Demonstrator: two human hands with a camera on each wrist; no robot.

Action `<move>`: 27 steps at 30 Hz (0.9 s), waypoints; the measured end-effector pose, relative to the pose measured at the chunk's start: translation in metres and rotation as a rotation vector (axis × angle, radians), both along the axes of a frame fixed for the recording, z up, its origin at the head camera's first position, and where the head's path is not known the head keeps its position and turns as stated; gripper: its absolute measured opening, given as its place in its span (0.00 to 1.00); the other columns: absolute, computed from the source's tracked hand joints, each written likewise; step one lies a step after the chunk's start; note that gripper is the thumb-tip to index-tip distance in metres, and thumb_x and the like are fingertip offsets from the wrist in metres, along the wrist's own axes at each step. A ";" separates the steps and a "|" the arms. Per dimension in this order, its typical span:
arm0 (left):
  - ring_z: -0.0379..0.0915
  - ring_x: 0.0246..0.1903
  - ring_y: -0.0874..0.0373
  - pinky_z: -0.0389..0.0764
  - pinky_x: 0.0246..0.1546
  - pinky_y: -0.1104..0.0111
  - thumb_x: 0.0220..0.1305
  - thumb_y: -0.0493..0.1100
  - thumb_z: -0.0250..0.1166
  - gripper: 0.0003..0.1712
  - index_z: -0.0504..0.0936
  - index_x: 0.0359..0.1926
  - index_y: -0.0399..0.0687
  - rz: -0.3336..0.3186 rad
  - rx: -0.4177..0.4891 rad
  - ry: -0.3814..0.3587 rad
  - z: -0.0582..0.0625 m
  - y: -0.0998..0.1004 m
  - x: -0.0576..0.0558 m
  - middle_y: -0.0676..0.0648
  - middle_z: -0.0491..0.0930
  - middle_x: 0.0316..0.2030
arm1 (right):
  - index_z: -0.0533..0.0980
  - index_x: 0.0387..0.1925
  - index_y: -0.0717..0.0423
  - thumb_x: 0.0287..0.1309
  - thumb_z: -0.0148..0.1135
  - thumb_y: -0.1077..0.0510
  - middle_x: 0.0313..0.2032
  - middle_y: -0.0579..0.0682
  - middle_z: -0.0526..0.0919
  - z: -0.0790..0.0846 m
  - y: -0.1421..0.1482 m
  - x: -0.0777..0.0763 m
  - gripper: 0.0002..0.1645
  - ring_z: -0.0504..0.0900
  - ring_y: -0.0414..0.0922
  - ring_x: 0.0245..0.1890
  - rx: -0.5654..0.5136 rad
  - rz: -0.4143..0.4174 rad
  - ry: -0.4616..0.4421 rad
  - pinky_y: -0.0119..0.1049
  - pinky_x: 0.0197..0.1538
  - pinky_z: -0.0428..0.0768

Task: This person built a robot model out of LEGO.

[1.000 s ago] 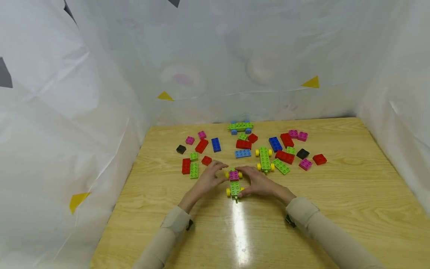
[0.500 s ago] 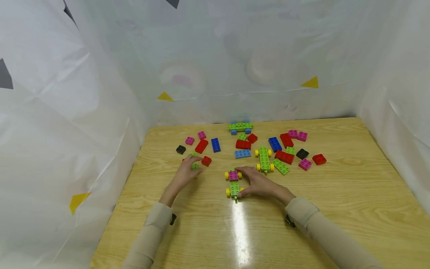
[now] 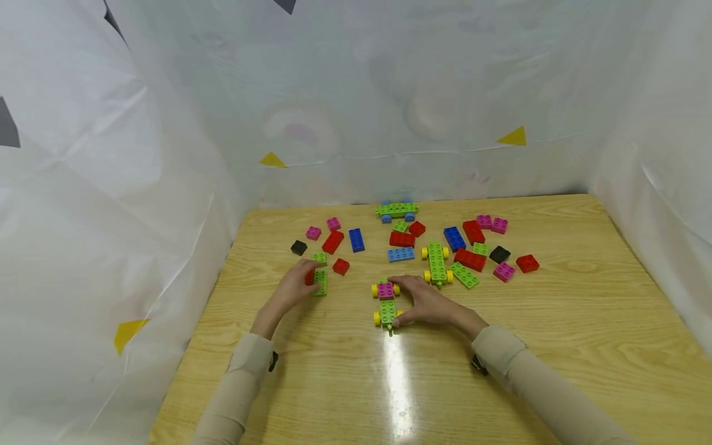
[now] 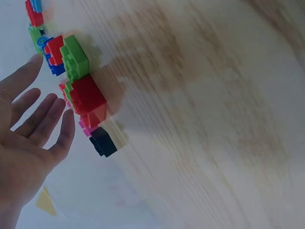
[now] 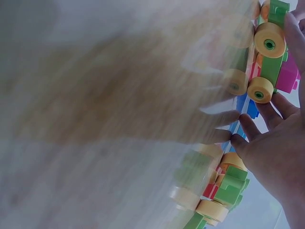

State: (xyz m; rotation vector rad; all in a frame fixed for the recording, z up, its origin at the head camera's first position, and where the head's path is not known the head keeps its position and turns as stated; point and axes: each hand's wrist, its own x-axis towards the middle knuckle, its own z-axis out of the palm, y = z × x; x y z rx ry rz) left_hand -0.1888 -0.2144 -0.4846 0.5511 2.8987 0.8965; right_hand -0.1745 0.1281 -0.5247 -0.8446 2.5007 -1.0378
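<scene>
My right hand [image 3: 434, 301] holds a green toy car base [image 3: 387, 314] with yellow wheels along its right side, the thumb near the rear wheel and fingers by the front. A magenta brick [image 3: 385, 290] is mounted on its front end. In the right wrist view, a thumb and fingers meet the same car base [image 5: 271, 69]. At the left, my left hand [image 3: 292, 287] hovers with loosely bent fingers beside a red brick [image 3: 309, 277] and a long green brick [image 3: 320, 283]. The left wrist view has that hand [image 4: 28, 138] with spread fingers, nothing between them, near the red brick [image 4: 89, 94].
A second yellow-wheeled green base [image 3: 437, 262] stands right of the held one. Farther back is a blue-wheeled base [image 3: 397, 211]. Loose bricks lie around, including a light blue brick [image 3: 401, 254], a black brick [image 3: 299, 248] and a small red brick [image 3: 341, 266]. White sheeting surrounds the table.
My left hand has left the car base and moved left to the red and green bricks. The right hand and the car base have stayed in place.
</scene>
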 end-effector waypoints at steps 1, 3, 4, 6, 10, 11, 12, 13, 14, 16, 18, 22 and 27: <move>0.70 0.56 0.42 0.72 0.56 0.51 0.56 0.34 0.71 0.31 0.73 0.61 0.35 -0.006 -0.006 -0.004 -0.001 -0.001 0.000 0.36 0.73 0.55 | 0.59 0.71 0.48 0.39 0.74 0.32 0.69 0.53 0.62 0.001 0.000 0.000 0.61 0.57 0.55 0.70 0.001 0.000 -0.002 0.56 0.67 0.57; 0.70 0.56 0.42 0.71 0.57 0.51 0.56 0.34 0.71 0.32 0.72 0.62 0.35 -0.016 -0.019 -0.009 -0.003 -0.002 -0.001 0.36 0.72 0.56 | 0.59 0.71 0.48 0.39 0.74 0.32 0.69 0.53 0.62 0.001 0.000 0.001 0.61 0.57 0.55 0.70 0.001 -0.002 -0.001 0.56 0.67 0.57; 0.69 0.56 0.42 0.71 0.57 0.51 0.56 0.35 0.71 0.33 0.72 0.62 0.35 -0.021 -0.024 -0.012 -0.004 -0.002 -0.002 0.36 0.72 0.56 | 0.59 0.71 0.48 0.39 0.74 0.32 0.69 0.53 0.62 0.001 0.000 0.001 0.61 0.57 0.55 0.70 0.002 -0.002 0.002 0.56 0.67 0.57; 0.69 0.57 0.42 0.71 0.57 0.51 0.55 0.35 0.72 0.34 0.72 0.62 0.35 -0.031 -0.035 -0.019 -0.006 -0.002 -0.003 0.36 0.72 0.56 | 0.59 0.71 0.49 0.40 0.74 0.32 0.69 0.54 0.62 0.001 0.000 0.001 0.60 0.57 0.55 0.70 0.003 -0.004 0.007 0.56 0.67 0.57; 0.69 0.57 0.43 0.70 0.58 0.52 0.53 0.36 0.73 0.35 0.72 0.63 0.35 -0.050 -0.077 -0.025 -0.007 0.000 -0.005 0.37 0.72 0.57 | 0.59 0.71 0.48 0.39 0.74 0.32 0.69 0.53 0.62 0.000 -0.001 0.001 0.61 0.57 0.55 0.70 0.009 -0.007 0.010 0.56 0.67 0.58; 0.69 0.57 0.43 0.70 0.58 0.52 0.53 0.36 0.73 0.36 0.71 0.63 0.35 -0.053 -0.095 -0.025 -0.007 0.001 -0.005 0.37 0.72 0.57 | 0.59 0.71 0.48 0.39 0.74 0.32 0.69 0.53 0.62 0.000 -0.001 0.000 0.61 0.57 0.55 0.70 0.010 -0.008 0.011 0.56 0.67 0.58; 0.68 0.58 0.43 0.70 0.59 0.52 0.53 0.36 0.74 0.36 0.71 0.63 0.36 -0.053 -0.113 -0.026 -0.007 0.001 -0.005 0.37 0.72 0.57 | 0.59 0.71 0.48 0.39 0.74 0.32 0.69 0.53 0.62 0.000 -0.001 0.000 0.61 0.57 0.55 0.70 0.009 -0.008 0.010 0.56 0.67 0.58; 0.68 0.58 0.42 0.70 0.59 0.52 0.52 0.36 0.74 0.37 0.71 0.63 0.36 -0.051 -0.133 -0.026 -0.006 0.002 -0.005 0.37 0.71 0.57 | 0.59 0.71 0.48 0.39 0.74 0.32 0.69 0.53 0.62 0.000 -0.001 0.000 0.61 0.57 0.55 0.70 0.009 -0.008 0.011 0.56 0.67 0.58; 0.68 0.59 0.42 0.70 0.59 0.52 0.52 0.37 0.74 0.37 0.71 0.64 0.36 -0.052 -0.153 -0.028 -0.007 0.002 -0.006 0.37 0.71 0.58 | 0.59 0.71 0.48 0.39 0.74 0.32 0.69 0.53 0.62 0.000 -0.001 0.000 0.61 0.57 0.55 0.70 0.008 -0.007 0.011 0.56 0.67 0.58; 0.67 0.59 0.42 0.70 0.59 0.52 0.52 0.37 0.75 0.39 0.70 0.64 0.36 -0.054 -0.184 -0.032 -0.007 0.002 -0.006 0.37 0.71 0.58 | 0.59 0.71 0.48 0.39 0.74 0.31 0.69 0.53 0.62 0.000 -0.001 0.000 0.61 0.57 0.55 0.70 0.010 -0.007 0.010 0.56 0.67 0.58; 0.66 0.60 0.41 0.70 0.59 0.52 0.51 0.36 0.75 0.39 0.70 0.64 0.36 -0.061 -0.201 -0.036 -0.007 0.003 -0.006 0.36 0.70 0.60 | 0.59 0.71 0.48 0.39 0.74 0.31 0.69 0.53 0.62 0.000 -0.001 0.000 0.61 0.57 0.55 0.70 0.011 -0.007 0.008 0.56 0.67 0.58; 0.65 0.62 0.41 0.68 0.60 0.52 0.51 0.34 0.74 0.39 0.69 0.64 0.36 -0.072 -0.232 -0.040 -0.009 0.004 -0.007 0.36 0.69 0.62 | 0.59 0.71 0.48 0.38 0.74 0.32 0.69 0.53 0.62 0.001 -0.001 0.001 0.61 0.57 0.55 0.69 0.005 -0.011 0.007 0.56 0.67 0.58; 0.64 0.62 0.42 0.67 0.61 0.52 0.49 0.34 0.76 0.41 0.70 0.65 0.38 -0.051 -0.238 -0.054 -0.013 0.008 -0.008 0.37 0.69 0.63 | 0.59 0.71 0.49 0.38 0.75 0.32 0.69 0.53 0.62 0.001 -0.001 0.001 0.61 0.57 0.55 0.69 0.004 -0.014 0.005 0.57 0.67 0.58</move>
